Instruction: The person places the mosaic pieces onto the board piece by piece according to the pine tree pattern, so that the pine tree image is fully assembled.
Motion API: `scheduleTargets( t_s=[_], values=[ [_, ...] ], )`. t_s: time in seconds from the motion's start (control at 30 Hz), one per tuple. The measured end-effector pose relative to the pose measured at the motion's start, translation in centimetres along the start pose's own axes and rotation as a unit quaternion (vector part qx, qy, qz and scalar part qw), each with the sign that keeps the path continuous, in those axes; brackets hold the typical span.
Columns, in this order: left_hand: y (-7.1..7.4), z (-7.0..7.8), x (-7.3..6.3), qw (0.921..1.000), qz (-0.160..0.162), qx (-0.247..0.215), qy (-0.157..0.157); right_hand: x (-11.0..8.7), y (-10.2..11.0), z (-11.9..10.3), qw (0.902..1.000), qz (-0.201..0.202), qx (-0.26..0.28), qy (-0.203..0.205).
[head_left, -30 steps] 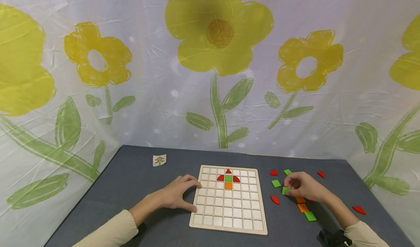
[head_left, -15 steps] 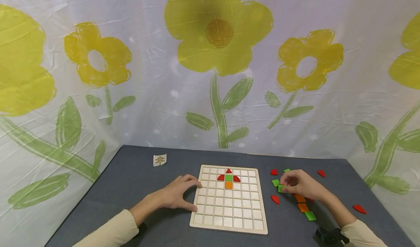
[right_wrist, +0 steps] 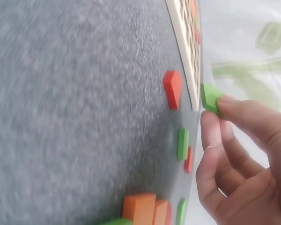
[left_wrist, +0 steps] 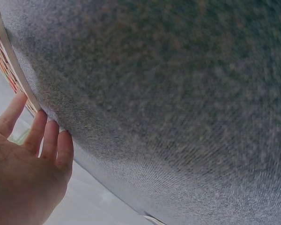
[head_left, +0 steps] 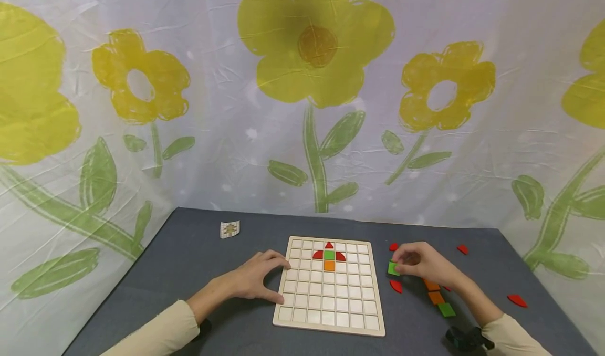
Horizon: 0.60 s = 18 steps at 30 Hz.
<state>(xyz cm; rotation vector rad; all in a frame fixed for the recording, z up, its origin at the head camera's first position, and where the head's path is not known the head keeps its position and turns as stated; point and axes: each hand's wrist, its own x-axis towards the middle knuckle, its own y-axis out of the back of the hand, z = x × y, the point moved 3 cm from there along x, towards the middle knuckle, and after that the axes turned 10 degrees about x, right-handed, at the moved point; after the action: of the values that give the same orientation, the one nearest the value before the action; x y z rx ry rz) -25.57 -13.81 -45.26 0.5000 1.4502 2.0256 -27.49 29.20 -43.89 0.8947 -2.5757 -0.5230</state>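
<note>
A pale wooden grid board (head_left: 331, 331) lies in the middle of the table. In its upper squares sit a red triangle (head_left: 329, 245), a green square (head_left: 329, 254), an orange square (head_left: 329, 265) and two red curved pieces, one on each side of the green. My left hand (head_left: 252, 280) rests at the board's left edge, thumb and fingers spread along the rim. Right of the board, my right hand (head_left: 423, 264) pinches a green square tile (right_wrist: 209, 97) between thumb and fingers, above the table in the right wrist view.
Beneath the right forearm lie orange tiles (head_left: 435, 297) and a green tile (head_left: 446, 310). Red curved pieces (head_left: 396, 286) are scattered around, one far right (head_left: 517, 301). A small patterned card (head_left: 229, 229) lies back left. A flower-printed cloth (head_left: 217, 135) hangs behind the table.
My right hand has lifted the green tile from among the loose pieces and moved left with it, toward the board. My left hand has stayed at the board's edge.
</note>
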Motion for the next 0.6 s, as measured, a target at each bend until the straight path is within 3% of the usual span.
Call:
scheduleTargets(
  t_s=[0.3,0.6],
  values=[
    [-0.1,-0.2,0.0,0.9999,-0.005,-0.004,0.008,1.1,-1.4,-0.7,0.9991,-0.001,-0.009,0.040],
    [0.0,0.0,0.1,0.9999,-0.005,-0.007,0.007,2.7,-2.5,-1.0,0.9996,-0.004,0.026,0.013]
  ],
)
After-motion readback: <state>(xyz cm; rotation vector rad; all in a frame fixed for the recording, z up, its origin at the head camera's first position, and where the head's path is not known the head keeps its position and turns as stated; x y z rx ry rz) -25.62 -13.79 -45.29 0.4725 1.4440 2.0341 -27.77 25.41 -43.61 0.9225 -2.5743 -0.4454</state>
